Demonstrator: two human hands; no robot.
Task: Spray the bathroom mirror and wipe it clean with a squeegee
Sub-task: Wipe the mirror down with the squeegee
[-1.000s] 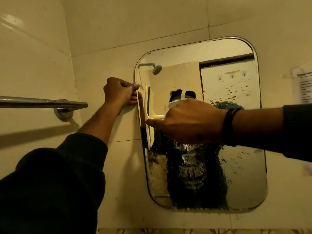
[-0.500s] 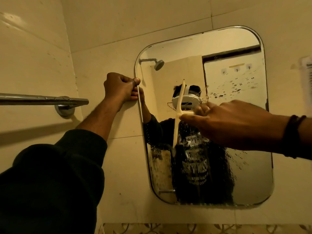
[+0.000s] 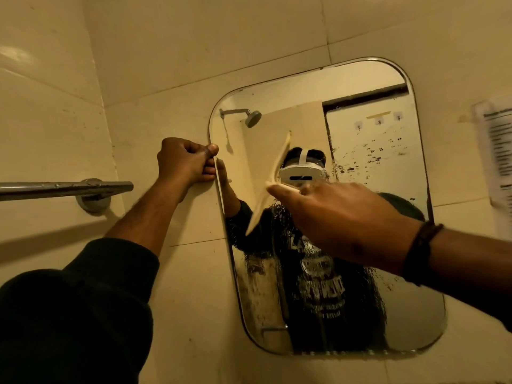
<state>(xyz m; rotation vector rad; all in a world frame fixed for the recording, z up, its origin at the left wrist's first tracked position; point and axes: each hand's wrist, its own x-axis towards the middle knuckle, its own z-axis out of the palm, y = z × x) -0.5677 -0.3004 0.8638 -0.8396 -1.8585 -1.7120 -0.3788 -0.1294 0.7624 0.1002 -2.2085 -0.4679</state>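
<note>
Left hand (image 3: 185, 161) curled, pinching the mirror (image 3: 374, 151) edge. Right hand (image 3: 340, 220) outstretched, fingers closed around the squeegee (image 3: 273, 178), blade tilted against wet glass.

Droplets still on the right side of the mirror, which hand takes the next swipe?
Right. The right hand already holds the squeegee against the mirror, beside the droplets. The left hand grips the mirror's left edge.

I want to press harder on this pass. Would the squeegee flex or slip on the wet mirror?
The squeegee looks thin, its blade seeming slightly bowed, so it probably flexes. Droplets cover the mirror, so it likely glides easily. The left hand grips the mirror's edge, suggesting it may shift when pushed.
</note>
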